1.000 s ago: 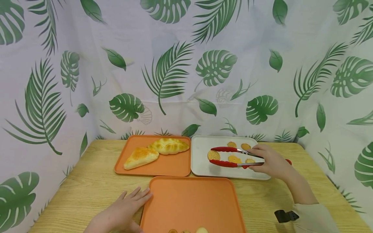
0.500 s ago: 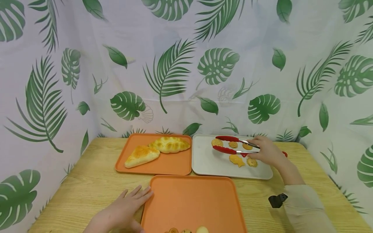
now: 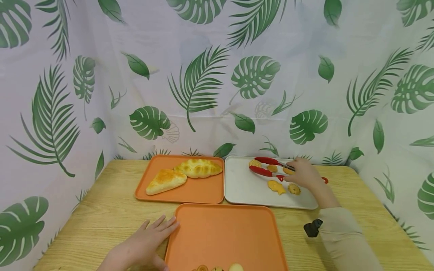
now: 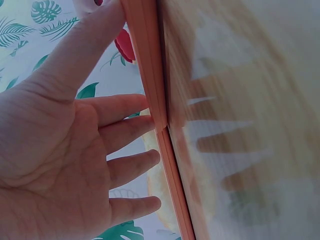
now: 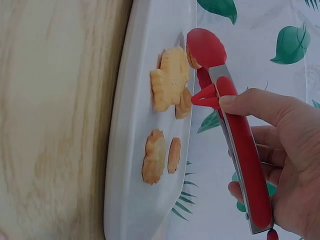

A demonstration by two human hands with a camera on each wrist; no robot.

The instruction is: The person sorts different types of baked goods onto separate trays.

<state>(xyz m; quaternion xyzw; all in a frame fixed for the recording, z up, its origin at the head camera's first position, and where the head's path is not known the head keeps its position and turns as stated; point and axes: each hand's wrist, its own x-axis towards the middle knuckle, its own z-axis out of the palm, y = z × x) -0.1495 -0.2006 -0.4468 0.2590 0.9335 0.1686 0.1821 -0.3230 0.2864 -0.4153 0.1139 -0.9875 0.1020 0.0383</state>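
Note:
My right hand [image 3: 305,176] grips red-and-metal tongs [image 3: 263,172] over the white tray [image 3: 242,192]. A round, waffle-textured cookie [image 3: 255,163] sits between the red tips near the tray's back left. Close to the tongs lies another cookie [image 3: 272,168]; one more is partly covered by my fingers. Nearer the front are a fish-shaped cookie [image 3: 276,186] and a scalloped cookie [image 3: 294,189]. With fingers spread and straight, my left hand [image 3: 144,241] rests at the left rim of the front orange tray [image 3: 223,233]. The left wrist view shows its thumb and fingertips [image 4: 150,157] along that rim.
A second orange tray [image 3: 200,194] at the back left holds a triangular bread [image 3: 166,181] and a braided bread [image 3: 198,168]. Several small baked pieces [image 3: 235,267] show at the bottom of the front tray. Leaf-printed cloth [image 3: 210,124] hangs around the wooden table [image 3: 98,210].
The tongs with the round cookie have moved toward the back of the white tray and slightly right. My right forearm has shifted left. My left hand stays at the tray rim.

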